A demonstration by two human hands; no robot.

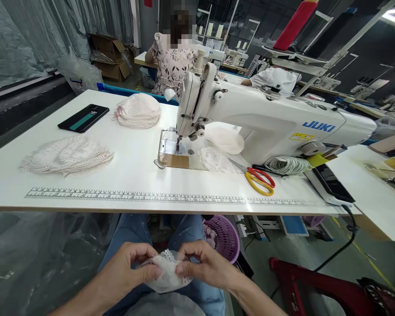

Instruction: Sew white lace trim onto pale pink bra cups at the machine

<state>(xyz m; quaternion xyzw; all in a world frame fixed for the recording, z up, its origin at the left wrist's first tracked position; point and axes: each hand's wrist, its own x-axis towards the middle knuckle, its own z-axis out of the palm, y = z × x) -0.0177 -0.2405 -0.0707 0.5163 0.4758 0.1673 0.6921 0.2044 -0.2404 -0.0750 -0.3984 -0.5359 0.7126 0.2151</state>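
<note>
Over my lap, below the table's front edge, a white lace fabric piece point(167, 278) with a scalloped edge is held between both hands. My left hand point(136, 265) pinches its left side between thumb and fingers. On the other side my right hand point(200, 265) grips it the same way. Above on the table, a stack of lace pieces point(69, 154) lies at the left and a stack of pale round fabric pieces point(138, 110) sits farther back. More lace point(217, 159) rests beside the needle of the white sewing machine point(270, 109).
Red-and-yellow scissors point(260, 180), a coil of cord point(286, 165) and a phone-like device point(331, 184) lie at the right. A black phone point(84, 117) is at the left. A printed ruler point(171, 197) runs along the front edge. Below stands a purple basket point(228, 239). A person point(176, 66) sits beyond.
</note>
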